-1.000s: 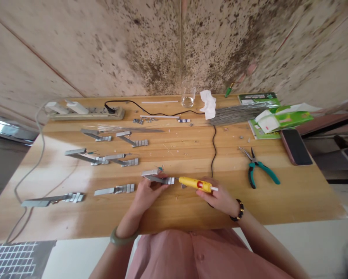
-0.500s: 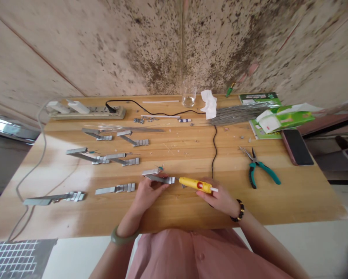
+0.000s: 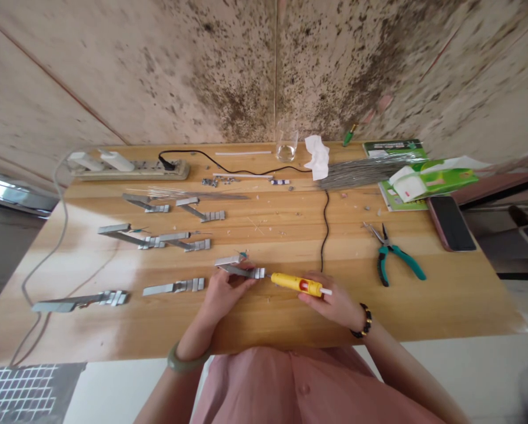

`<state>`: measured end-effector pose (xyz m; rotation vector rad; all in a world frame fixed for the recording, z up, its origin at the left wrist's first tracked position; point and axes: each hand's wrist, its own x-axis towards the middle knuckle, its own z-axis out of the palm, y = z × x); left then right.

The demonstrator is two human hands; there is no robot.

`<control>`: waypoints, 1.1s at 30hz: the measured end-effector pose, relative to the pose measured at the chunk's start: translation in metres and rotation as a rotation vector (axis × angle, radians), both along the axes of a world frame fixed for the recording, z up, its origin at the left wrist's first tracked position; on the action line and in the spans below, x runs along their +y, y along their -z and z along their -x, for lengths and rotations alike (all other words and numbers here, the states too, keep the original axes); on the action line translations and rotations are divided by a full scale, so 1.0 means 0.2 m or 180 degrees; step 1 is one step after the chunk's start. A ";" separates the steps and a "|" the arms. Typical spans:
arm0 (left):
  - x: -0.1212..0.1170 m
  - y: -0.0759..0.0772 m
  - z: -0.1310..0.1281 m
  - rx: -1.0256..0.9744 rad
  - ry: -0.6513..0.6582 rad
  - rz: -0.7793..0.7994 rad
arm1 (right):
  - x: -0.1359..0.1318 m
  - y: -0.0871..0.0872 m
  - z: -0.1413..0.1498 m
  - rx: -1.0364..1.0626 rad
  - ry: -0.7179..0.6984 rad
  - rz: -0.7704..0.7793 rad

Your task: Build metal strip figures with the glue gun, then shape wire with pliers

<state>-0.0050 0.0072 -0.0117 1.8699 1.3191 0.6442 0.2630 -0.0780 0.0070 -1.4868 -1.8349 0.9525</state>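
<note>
My left hand (image 3: 225, 294) is closed around the lower part of a folded grey strip piece (image 3: 241, 270), which has a banded end and a small teal bit at its top. In my right hand (image 3: 328, 297) is a yellow glue gun (image 3: 292, 283), with a white glue stick poking out of its back. The gun's nozzle is at the banded right end of the piece; whether they touch I cannot tell. Left of my left hand lies a flat grey strip (image 3: 174, 287) with a similar banded end. Another long grey piece (image 3: 80, 301) rests farther left.
Several similar folded pieces (image 3: 204, 212) stand at the left. Teal-handled pliers (image 3: 391, 253) and a phone (image 3: 451, 224) lie at the right. Behind are a power strip (image 3: 146, 171), a glass (image 3: 286, 147), a tissue (image 3: 317, 158), and a bundle of wires (image 3: 365, 171). A black cord (image 3: 325, 224) crosses the table.
The glue gun's nozzle has shifted very slightly left and down, toward the banded end of the held piece. My left hand stays almost still.
</note>
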 end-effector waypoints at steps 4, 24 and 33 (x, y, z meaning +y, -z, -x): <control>0.00 0.00 0.00 0.0016 -0.0009 0.0014 | 0.01 -0.01 0.00 -0.0020 -0.0004 -0.0023; 0.00 -0.01 -0.01 0.0016 0.0045 -0.0035 | 0.01 -0.01 0.01 -0.0063 0.0084 0.0033; 0.00 0.00 0.00 -0.0020 0.0008 -0.0022 | 0.00 0.00 0.00 -0.0001 0.0024 0.0011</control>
